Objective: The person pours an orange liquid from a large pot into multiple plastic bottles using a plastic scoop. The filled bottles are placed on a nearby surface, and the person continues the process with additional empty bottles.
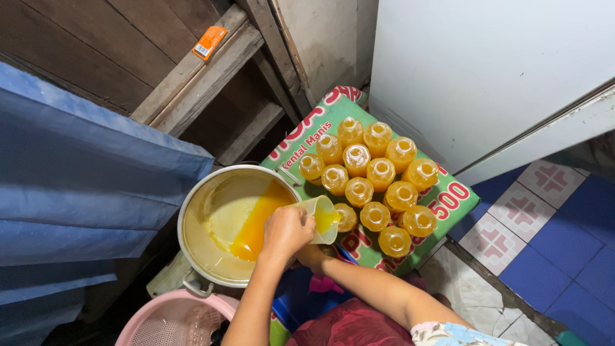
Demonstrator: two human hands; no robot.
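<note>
Gripping a pale translucent plastic jug (322, 216) at the centre of the frame, the left hand (286, 230) closes round its handle side; the jug holds bright orange liquid. The right hand (312, 255) sits beneath it, its grip hidden. Just left, a tilted metal pot (205, 253) holds more liquid. Open filled bottles (381, 173) cluster on green cardboard (458, 205) to the right.

Flattened green carton (456, 204) with red and white lettering under the bottles; small orange label (209, 42) stuck on wooden beam, upper left.
</note>
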